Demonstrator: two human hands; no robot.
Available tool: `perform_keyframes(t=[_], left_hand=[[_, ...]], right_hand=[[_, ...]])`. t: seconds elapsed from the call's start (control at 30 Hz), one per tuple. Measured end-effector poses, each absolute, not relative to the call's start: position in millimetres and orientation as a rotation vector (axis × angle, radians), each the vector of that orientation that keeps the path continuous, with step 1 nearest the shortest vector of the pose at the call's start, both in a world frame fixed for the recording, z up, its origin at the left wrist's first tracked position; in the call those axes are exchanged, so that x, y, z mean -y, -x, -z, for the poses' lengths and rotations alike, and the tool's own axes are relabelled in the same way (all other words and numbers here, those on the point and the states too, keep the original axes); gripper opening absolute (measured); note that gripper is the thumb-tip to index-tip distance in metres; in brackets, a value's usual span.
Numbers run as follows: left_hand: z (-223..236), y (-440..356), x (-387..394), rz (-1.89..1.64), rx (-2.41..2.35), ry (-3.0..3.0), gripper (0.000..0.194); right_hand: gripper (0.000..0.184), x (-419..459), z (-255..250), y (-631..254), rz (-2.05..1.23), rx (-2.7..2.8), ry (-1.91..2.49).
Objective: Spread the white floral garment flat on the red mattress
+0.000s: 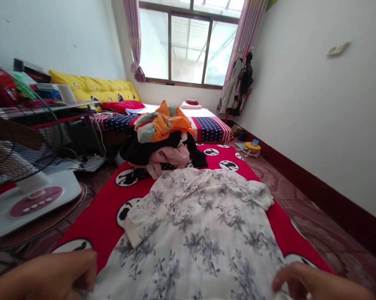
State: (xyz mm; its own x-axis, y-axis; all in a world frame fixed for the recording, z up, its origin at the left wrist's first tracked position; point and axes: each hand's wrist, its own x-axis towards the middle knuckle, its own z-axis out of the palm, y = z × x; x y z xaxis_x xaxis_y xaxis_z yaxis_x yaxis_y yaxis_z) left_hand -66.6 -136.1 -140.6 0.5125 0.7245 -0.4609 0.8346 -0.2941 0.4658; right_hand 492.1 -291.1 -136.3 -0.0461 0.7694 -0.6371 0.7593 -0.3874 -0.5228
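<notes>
A white short-sleeved shirt point(206, 225) with grey flower print lies spread out flat, its neck end away from me and its lower end cut off by the frame. At the lower left, my left hand point(61, 273) has its fingers curled closed on the shirt's side edge. My right hand point(309, 280) is likewise closed at the opposite edge, a bit of white cloth showing under its fingers. Both hands are partly out of frame and slightly blurred. Under the shirt is a red cover point(105, 227) with round black-and-white cartoon patches.
Beyond the shirt rises a pile of clothes point(165, 152), orange on top. A fan point(34, 196) and a cluttered desk point(50, 110) stand left. Behind is a bed point(206, 129); at right, a small yellow stool point(252, 146) and hanging coats point(237, 83) along the wall.
</notes>
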Motion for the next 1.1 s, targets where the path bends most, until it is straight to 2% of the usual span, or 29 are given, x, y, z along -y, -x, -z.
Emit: perform_keyframes(t=[0.07, 0.23, 0.27, 0.37, 0.4, 0.53, 0.67, 0.77, 0.87, 0.93, 1.1], left_hand=[[132, 45, 114, 0.176, -1.214, -2.054, 0.026], [158, -24, 80, -0.254, -1.593, -2.317, 0.059], [166, -34, 78, -0.273, -1.653, -2.37, 0.055], [179, -41, 64, -0.226, -1.643, -2.467, 0.022], [175, -36, 54, -0.228, -1.637, -2.447, 0.017], [133, 4, -5, -0.482, -1.881, -2.214, 0.025], [104, 25, -45, -0.827, -2.168, -2.244, 0.028], [119, 0, -37, -0.962, -1.998, -2.408, 0.024], [156, -43, -13, -0.891, -1.511, -2.621, 0.02], [180, -69, -2, -0.857, -1.342, -2.661, 0.025], [196, -107, -24, -1.029, -1.352, -2.519, 0.035]], right_hand=[[0.044, 268, 144, -504, -1.401, 1.683, 2.054], [0.028, 216, 177, -494, -0.733, 1.758, 2.113], [0.025, 212, 183, -486, -0.676, 1.796, 2.114], [0.018, 213, 189, -463, -0.637, 1.899, 2.089], [0.017, 215, 188, -458, -0.643, 1.921, 2.084], [0.015, 219, 176, -447, -0.72, 1.939, 2.023], [0.016, 212, 174, -442, -0.663, 1.913, 1.943], [0.018, 197, 182, -448, -0.524, 1.857, 1.9], [0.021, 169, 188, -466, -0.285, 1.752, 1.898], [0.021, 141, 188, -481, -0.122, 1.69, 1.922], [0.025, 62, 181, -500, 0.051, 1.552, 2.074]])
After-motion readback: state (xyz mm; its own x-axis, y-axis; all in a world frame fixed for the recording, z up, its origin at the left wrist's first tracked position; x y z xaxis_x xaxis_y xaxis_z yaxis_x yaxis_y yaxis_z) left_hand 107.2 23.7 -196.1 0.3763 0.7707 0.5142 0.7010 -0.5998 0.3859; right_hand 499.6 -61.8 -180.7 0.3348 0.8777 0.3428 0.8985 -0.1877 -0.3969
